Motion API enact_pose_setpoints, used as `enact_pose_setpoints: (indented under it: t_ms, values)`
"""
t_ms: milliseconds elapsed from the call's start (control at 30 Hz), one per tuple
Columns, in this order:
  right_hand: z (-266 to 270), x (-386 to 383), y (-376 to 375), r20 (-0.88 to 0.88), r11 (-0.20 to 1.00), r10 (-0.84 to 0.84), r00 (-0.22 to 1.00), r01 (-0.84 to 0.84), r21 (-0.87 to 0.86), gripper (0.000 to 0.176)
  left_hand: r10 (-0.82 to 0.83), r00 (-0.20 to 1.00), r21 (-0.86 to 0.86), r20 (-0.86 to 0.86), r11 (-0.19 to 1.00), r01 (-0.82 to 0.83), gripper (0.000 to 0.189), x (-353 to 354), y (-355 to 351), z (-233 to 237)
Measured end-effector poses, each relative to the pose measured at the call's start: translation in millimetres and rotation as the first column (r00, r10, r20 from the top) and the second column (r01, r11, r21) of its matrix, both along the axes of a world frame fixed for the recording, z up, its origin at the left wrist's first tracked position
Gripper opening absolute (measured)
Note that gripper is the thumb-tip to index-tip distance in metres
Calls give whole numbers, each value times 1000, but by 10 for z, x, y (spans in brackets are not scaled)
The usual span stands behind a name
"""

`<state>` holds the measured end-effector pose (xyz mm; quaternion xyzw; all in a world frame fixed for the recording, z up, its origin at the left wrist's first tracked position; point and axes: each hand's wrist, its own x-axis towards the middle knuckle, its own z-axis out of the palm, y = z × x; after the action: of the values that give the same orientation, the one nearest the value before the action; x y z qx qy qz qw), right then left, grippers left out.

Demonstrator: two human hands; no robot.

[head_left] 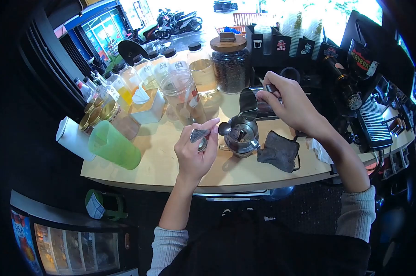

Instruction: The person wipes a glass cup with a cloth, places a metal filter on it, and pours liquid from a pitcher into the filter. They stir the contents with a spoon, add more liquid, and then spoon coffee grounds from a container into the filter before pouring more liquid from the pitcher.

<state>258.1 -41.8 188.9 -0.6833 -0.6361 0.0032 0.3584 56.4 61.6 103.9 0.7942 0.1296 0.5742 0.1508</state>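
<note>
My right hand (288,101) is closed around the handle of a shiny metal pitcher (250,105), which is tilted with its mouth over a steel pot (254,145). Brown liquid with pale foam shows inside the pot, which stands on the counter. Fingers of my left hand (194,152) pinch a metal spoon (224,129), its bowl beside the pot's left rim. A grey metallic piece also shows at the left fingers; I cannot make out what it is. A dark folded cloth (279,152) lies just right of the pot.
A clear jar (182,94) stands behind my left hand, near a large jar of coffee beans (232,69). Several bottles and a white tissue box (148,110) line the back left. A green pitcher (114,146) stands near the front edge. An espresso machine (371,117) is at right.
</note>
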Motion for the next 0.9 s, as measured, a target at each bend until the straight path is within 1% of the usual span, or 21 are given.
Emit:
enact_pose_setpoints:
  t_ms: [100,300,333,400,433,500,533,600,733,800,867,900]
  values:
    - [12,27,-33,42,1000,-16,999,16,-1,22,-11,1000,-8,10,1000,12,20,9,12,-23]
    - [29,37,-174,11,999,-34,999,35,-14,21,-10,1000,0,-1,1000,10,19,41,11,-13]
    - [37,35,-203,14,999,-34,999,34,-13,21,-12,1000,-15,11,1000,12,15,58,12,-15]
    - [47,56,-259,-100,995,-76,992,68,-78,19,-14,1000,-30,26,999,15,13,86,17,-17]
    - [23,90,-269,-98,995,-76,992,69,-78,19,-13,1000,-27,28,1000,13,11,96,20,-19]
    - [-115,200,-262,-328,999,-32,944,37,10,18,-12,1000,-23,29,1000,12,10,108,16,-27]
    - [-205,289,-254,-327,999,-31,945,36,12,18,-8,1000,-28,29,1000,9,9,115,12,-29]
    - [-427,498,-217,-250,994,-65,966,84,64,18,1,999,-34,34,999,1,9,122,11,-40]
    - [-888,730,-123,-292,990,-58,955,93,107,18,-10,1000,-45,23,999,11,10,131,14,-52]
    - [-1183,861,-46,-392,980,-89,916,150,128,17,-9,1000,-35,18,999,10,11,134,6,-51]
    - [-1434,970,52,-415,976,-87,906,160,144,16,-22,999,7,39,1000,21,11,142,1,-48]
    - [-1484,942,69,-535,974,-35,844,150,173,16,-19,999,12,42,1000,19,11,142,4,-52]
